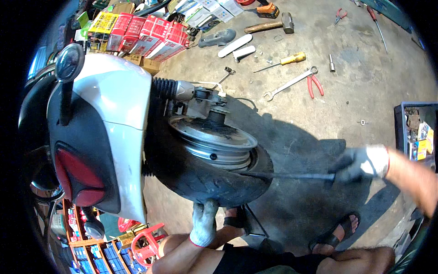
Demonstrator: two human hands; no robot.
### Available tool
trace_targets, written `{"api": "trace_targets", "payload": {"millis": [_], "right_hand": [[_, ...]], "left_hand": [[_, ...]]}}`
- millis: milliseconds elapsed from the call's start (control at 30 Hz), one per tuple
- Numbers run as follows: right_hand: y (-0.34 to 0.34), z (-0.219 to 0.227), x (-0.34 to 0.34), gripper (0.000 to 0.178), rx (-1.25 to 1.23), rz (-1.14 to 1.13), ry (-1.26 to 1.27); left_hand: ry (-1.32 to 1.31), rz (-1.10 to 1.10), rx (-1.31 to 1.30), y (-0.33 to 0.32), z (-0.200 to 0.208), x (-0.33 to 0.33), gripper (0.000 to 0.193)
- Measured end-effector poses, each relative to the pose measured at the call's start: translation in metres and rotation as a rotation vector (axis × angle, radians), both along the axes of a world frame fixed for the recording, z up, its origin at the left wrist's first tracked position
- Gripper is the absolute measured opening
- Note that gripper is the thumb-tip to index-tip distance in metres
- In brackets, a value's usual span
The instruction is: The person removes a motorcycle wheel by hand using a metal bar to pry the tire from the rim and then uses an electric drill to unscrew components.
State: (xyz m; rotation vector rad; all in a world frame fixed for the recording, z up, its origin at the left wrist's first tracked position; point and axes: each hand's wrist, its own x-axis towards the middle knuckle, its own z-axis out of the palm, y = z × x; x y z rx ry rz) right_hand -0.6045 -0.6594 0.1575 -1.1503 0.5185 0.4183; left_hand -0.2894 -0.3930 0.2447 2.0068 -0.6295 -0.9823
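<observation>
A black tyre (200,182) sits partly off a silver wheel rim (214,155) at the rear of a white and black scooter (114,100). From between tyre and rim a long dark tyre lever (292,176) sticks out to the right. My right hand (365,163), in a grey-white work glove, is at the lever's outer end; its fingers are smeared by motion, so whether they grip it is unclear. Against the tyre's near side, my gloved left hand (204,223) is closed on the tread, its fingertips partly hidden.
On the concrete lie a combination wrench (289,84), red-handled pliers (315,86), a yellow screwdriver (292,58), a socket (331,63) and a hammer (287,23). Red boxes (159,39) stand at far left. A dark crate (399,123) is at right, a red stool (146,244) at lower left.
</observation>
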Motion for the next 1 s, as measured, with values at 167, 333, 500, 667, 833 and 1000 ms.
{"api": "trace_targets", "payload": {"millis": [167, 333, 500, 667, 833, 1000], "right_hand": [[0.082, -0.017, -0.009, 0.026, 0.379, -0.172, -0.003], [0.131, -0.015, -0.003, 0.027, 0.296, -0.305, 0.010], [0.082, 0.002, -0.001, 0.030, 0.115, -0.029, 0.096], [0.125, -0.011, 0.004, 0.025, 0.278, -0.251, -0.007], [0.198, -0.027, 0.016, 0.024, 0.377, -0.474, -0.065], [0.259, -0.029, 0.042, 0.024, 0.323, -0.645, -0.105]], "left_hand": [[-0.022, 0.005, -0.117, 0.020, -0.012, 0.010, 0.056], [-0.043, -0.027, -0.108, 0.027, -0.013, 0.019, 0.060], [0.018, 0.059, -0.118, 0.013, -0.009, 0.008, 0.056], [-0.025, 0.034, -0.087, 0.022, -0.008, 0.015, 0.059], [-0.096, -0.071, -0.021, 0.036, -0.009, 0.034, 0.055], [-0.110, -0.168, 0.030, 0.042, -0.006, 0.047, 0.052]]}}
